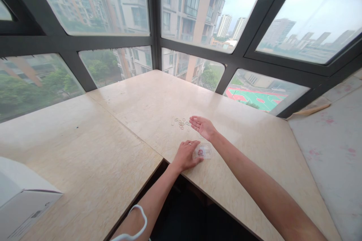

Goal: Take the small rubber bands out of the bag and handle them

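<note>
My left hand (186, 156) holds a small clear plastic box (208, 152) down on the stone counter, thumb at its near side and fingers at its far side. Inside the box, toward the left, lie a few small red rings (200, 152). Just beyond it hovers my right hand (203, 126), turned sideways with fingers stretched out; I see nothing held in it. To the left of those fingertips is a loose cluster of several thin, small rings (181, 123), pale and coloured, flat on the counter. Their material is too small to make out.
The beige counter (135, 101) has a seam and a cut-out corner at its near edge. A white box (22, 196) stands at the left. A white cord (141, 214) crosses my left forearm. Dark-framed windows (155, 15) border the back; a patterned wall (333, 147) stands right.
</note>
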`<state>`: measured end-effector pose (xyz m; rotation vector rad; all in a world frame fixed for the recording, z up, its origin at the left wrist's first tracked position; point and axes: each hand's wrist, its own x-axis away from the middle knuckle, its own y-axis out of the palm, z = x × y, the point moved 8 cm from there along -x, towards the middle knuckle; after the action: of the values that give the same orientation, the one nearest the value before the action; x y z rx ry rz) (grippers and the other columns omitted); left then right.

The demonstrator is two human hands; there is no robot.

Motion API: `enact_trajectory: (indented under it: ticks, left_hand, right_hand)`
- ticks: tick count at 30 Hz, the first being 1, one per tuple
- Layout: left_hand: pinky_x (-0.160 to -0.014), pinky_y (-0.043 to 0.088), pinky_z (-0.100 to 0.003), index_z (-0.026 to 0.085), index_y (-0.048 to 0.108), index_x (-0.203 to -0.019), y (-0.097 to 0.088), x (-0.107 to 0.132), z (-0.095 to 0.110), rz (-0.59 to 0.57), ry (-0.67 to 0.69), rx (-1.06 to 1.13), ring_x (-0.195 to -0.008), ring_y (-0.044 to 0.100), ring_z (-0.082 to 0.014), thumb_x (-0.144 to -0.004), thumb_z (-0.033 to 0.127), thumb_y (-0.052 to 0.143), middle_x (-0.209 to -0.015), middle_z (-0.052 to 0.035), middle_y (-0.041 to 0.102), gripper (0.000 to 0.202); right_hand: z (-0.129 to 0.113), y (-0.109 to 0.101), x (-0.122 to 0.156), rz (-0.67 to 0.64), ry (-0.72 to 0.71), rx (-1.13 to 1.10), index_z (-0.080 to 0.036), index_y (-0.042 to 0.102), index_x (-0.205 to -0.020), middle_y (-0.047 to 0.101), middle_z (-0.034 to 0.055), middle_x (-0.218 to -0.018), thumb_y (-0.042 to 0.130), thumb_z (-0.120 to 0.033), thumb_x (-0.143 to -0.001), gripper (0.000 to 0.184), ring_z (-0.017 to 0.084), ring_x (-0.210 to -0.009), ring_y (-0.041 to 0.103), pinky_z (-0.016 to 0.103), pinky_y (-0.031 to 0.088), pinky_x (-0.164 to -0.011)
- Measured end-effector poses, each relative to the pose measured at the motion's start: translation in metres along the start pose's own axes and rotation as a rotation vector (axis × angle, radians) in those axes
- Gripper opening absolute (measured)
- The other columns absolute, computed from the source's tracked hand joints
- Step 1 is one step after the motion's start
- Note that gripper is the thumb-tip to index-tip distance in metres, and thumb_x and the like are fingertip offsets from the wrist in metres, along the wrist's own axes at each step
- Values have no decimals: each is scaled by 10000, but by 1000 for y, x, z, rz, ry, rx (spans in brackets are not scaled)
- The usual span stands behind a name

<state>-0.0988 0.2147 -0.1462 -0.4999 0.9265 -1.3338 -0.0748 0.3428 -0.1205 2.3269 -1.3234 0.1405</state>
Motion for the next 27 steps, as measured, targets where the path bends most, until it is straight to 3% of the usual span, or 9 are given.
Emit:
enact_trajectory:
  ticks: [6, 11, 23, 27]
  left_hand:
    - [-945, 388, -417, 192, 477, -1308, -2, -1, 1, -1, -1, 2, -1135, 515, -271, -757, 422, 699, -1223, -81, 600, 637]
    - [-955, 386, -417, 198, 484, -1302, -2, -1, 1, 2, -6, 7, -1144, 511, -277, -754, 430, 702, -1225, -81, 604, 634]
    - [-1009, 366, -424, 201, 462, -1343, 2, -1, 0, -16, -6, -10, -1231, 475, -270, -784, 427, 662, -1360, -103, 520, 635]
    - [-1011, 376, -414, 231, 493, -1336, 1, -1, 1, -7, 22, -19, -1243, 476, -252, -802, 420, 657, -1374, -77, 516, 590]
  right_hand:
    - [19, -47, 12, 95, 24, 26, -180, 645, -882, 690, 82, -1029, 617, -170, -739, 147, 179, -911, 660, 300, 539, -802]
    - [20, -79, 26, 142, -11, 32, -197, 623, -854, 692, 62, -925, 646, -197, -718, 138, 166, -803, 655, 298, 538, -718]
    - [23, -143, 60, 247, -136, 19, -220, 611, -873, 661, 42, -844, 688, -262, -705, 190, 153, -689, 618, 293, 530, -605]
    - [24, -149, 63, 309, -151, 109, -207, 617, -878, 652, 53, -876, 682, -261, -696, 201, 149, -701, 607, 265, 514, -571]
